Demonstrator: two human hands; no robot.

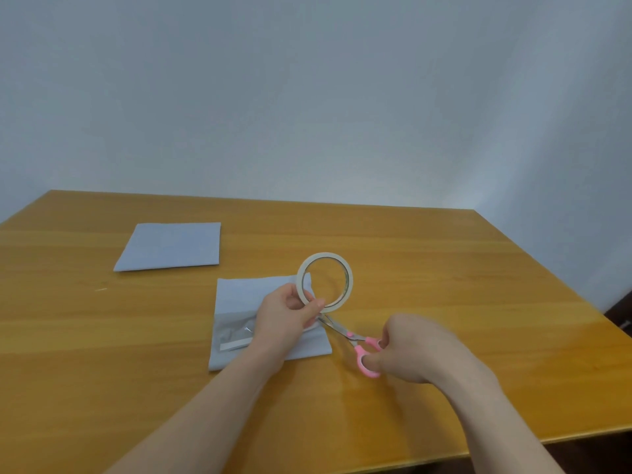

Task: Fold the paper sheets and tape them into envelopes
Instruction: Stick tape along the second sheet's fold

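My left hand (289,313) pinches the lower rim of a pale tape roll (324,280), held upright above the table. Pink-handled scissors (355,343) are gripped by my right hand (410,350), thumb and fingers through the loops; the blades point up-left to just under the roll, beside my left fingertips. Beneath my left hand lies a folded grey-blue paper (246,302) with a strip of tape near its lower left. Part of that paper is hidden by my left hand and forearm.
A second folded grey-blue paper (171,246) lies flat at the back left of the wooden table (444,268). The table's right edge runs diagonally, its front edge is close to me, and a pale wall stands behind.
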